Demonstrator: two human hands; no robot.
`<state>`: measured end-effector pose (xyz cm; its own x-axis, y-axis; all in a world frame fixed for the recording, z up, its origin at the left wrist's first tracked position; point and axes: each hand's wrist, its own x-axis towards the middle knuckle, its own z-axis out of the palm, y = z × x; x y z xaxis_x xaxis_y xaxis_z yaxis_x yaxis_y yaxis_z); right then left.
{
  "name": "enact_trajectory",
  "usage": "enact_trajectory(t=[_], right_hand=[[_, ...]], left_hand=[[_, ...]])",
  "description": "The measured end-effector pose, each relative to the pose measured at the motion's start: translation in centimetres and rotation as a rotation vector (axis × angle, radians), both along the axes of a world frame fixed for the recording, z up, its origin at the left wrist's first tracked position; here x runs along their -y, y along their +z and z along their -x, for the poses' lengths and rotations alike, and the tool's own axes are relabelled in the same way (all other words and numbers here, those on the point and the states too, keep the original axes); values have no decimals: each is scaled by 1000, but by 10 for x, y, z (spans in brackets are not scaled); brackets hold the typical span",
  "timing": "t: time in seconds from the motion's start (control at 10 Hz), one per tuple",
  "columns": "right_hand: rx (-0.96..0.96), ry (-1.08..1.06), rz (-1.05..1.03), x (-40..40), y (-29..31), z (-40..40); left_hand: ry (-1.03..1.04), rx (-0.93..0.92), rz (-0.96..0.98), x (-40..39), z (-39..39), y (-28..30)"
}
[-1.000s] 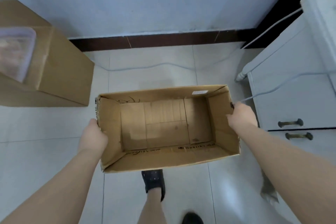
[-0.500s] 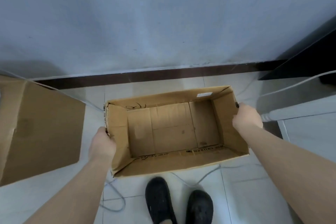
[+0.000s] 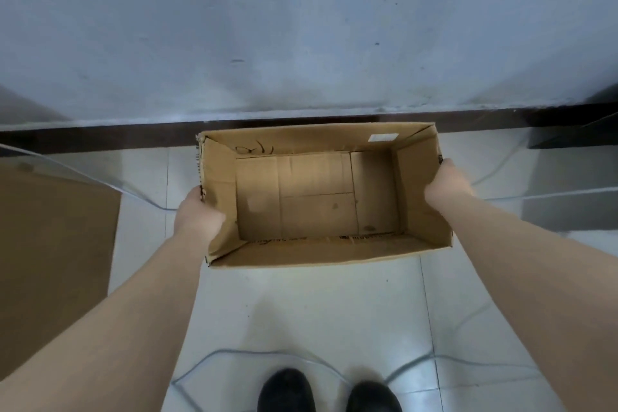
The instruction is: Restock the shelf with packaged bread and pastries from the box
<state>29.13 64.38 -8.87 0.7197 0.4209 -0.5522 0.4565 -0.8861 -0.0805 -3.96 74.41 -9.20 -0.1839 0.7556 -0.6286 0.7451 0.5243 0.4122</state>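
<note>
An open brown cardboard box is held over the tiled floor, close to the wall. Nothing lies inside it; only the bare bottom flaps show. My left hand grips the box's left end wall, fingers hidden on the outside. My right hand grips the right end wall at its top edge. No bread, pastry or shelf is in view.
A second, larger cardboard box stands on the floor at the left. A grey wall with a dark skirting board runs just behind the held box. Thin cables trail over the white tiles. My black shoes show at the bottom.
The box has moved closer to the wall while both hands keep their grip on its ends. The white cabinet has left the view on the right.
</note>
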Motion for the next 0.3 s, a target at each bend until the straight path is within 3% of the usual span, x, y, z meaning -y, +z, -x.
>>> enact_trajectory(t=[0.1,0.3], right_hand=[[-18,-16,-53,-3,-10,-2],[-74,-53,-27,-1,5,9]], left_hand=[[2,0,-69,0,-7,-9],[-119,-26,42,18,-10,17]])
